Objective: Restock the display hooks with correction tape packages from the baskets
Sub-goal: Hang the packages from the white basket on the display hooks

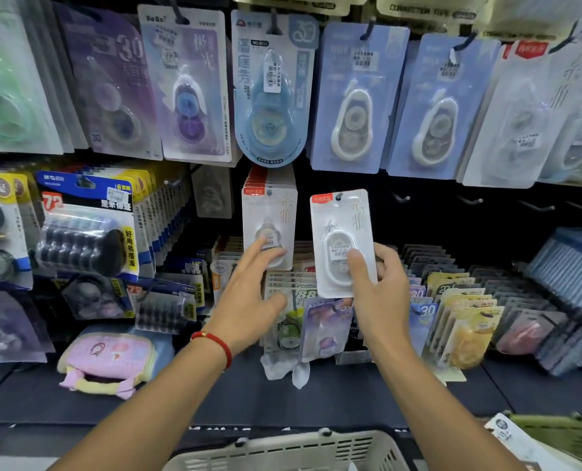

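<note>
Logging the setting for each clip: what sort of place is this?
Most likely a stationery shop's display wall. Blister-carded correction tapes with barcode price stickers, like the blue teardrop-shaped pack, hang in rows on black peg hooks, and a pale slotted plastic basket sits below.

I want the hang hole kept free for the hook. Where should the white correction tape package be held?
By its lower half, from the right edge, as the right hand grips the white correction tape package now: thumb on the blister, fingers behind, hole at top uncovered.
</note>
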A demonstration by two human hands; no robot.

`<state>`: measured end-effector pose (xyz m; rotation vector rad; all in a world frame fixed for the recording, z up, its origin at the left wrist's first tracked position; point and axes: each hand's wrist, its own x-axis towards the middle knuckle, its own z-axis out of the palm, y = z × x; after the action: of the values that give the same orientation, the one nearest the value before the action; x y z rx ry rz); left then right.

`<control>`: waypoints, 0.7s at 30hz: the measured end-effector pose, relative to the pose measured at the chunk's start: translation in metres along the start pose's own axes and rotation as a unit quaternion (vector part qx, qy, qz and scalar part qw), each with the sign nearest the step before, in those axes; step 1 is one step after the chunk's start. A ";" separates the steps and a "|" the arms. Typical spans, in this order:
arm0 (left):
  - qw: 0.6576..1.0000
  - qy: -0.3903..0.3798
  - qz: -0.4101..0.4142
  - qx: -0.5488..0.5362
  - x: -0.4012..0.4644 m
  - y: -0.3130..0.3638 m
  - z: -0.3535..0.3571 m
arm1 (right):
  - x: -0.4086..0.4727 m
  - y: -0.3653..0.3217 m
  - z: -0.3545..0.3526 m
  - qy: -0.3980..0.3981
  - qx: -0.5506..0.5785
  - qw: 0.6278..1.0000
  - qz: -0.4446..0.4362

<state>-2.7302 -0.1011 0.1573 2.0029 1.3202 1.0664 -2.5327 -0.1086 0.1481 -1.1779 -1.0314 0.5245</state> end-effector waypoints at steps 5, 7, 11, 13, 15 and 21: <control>0.998 0.006 0.038 0.051 0.007 -0.009 0.004 | 0.037 0.017 0.017 -0.028 -0.077 0.996 0.019; 0.995 0.017 0.052 0.085 0.007 -0.014 0.007 | 0.056 0.025 0.025 -0.058 -0.131 0.988 0.051; 0.987 0.000 0.075 0.142 -0.004 -0.025 0.011 | 0.064 0.043 0.017 -0.078 -0.161 0.970 0.167; 0.981 -0.031 0.085 0.170 -0.016 -0.035 0.014 | 0.046 0.053 -0.002 -0.112 -0.182 0.961 0.174; 0.977 -0.075 0.078 0.185 -0.033 -0.046 0.018 | 0.018 0.064 -0.028 -0.153 -0.214 0.952 0.157; 0.907 -0.325 0.028 0.269 -0.127 -0.096 0.045 | -0.078 0.108 -0.107 -0.263 -0.369 0.884 0.118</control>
<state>-2.7702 -0.1796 0.0166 2.4818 1.2508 -0.0192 -2.4588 -0.1872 0.0152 -1.9155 -1.6491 0.6912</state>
